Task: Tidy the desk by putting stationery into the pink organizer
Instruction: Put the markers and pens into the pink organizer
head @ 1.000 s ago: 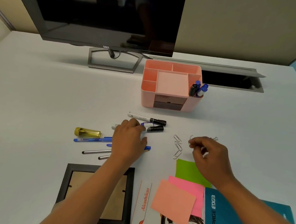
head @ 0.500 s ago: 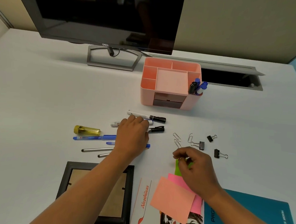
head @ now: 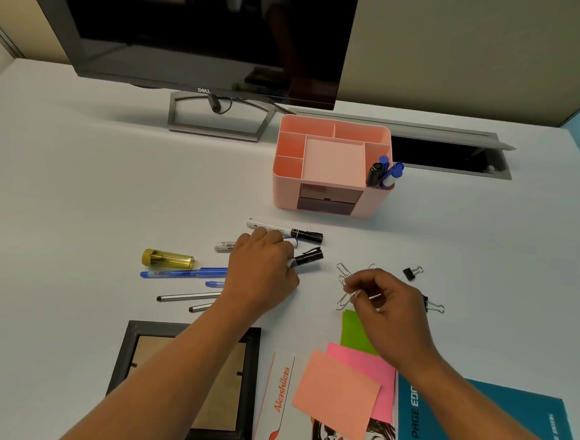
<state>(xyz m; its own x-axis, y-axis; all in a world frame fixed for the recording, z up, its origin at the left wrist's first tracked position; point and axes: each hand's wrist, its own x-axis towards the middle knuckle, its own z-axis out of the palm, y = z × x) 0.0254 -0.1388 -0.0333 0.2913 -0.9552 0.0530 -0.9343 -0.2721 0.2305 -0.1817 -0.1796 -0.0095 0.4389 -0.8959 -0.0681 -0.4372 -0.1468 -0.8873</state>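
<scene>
Left hand [head: 261, 269] curls round loose markers [head: 306, 257], likely gathering several at once; right hand [head: 390, 307] pinches a paper clip [head: 343, 301] off the worktop [head: 78, 187]; organizer [head: 335, 144] stands far centre, within reach.

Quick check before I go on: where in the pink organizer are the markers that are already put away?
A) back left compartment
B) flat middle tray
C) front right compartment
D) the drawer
C: the capped markers, one black and two blue, stick up out of the front right compartment of the pink organizer.
</scene>
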